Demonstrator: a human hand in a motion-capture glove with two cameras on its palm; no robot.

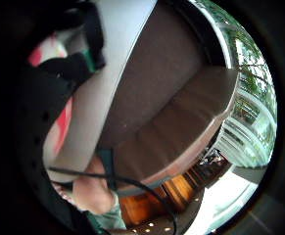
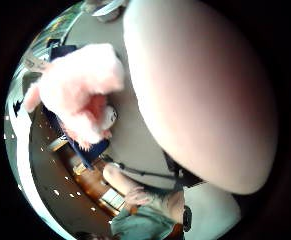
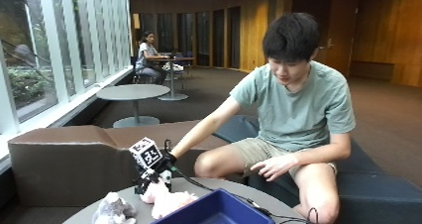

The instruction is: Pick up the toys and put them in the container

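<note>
2 plush toys on round table (image 3: 260,198): pink toy (image 3: 173,200) beside blue container (image 3: 217,211), grey toy (image 3: 113,209) near table edge. Gloved right hand (image 3: 157,173) rests on pink toy; finger state: cannot tell. Bare hand (image 3: 276,166) on knee.

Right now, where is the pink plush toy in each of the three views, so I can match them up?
Outside view: the pink plush toy lies on the round table, under the gloved right hand, beside the blue container.
Thumb side palm view: it is large, overlapping the container.
Little finger side palm view: only pink-red patches at the edge, probably it.
Shared landmark: the pale table top.
</note>
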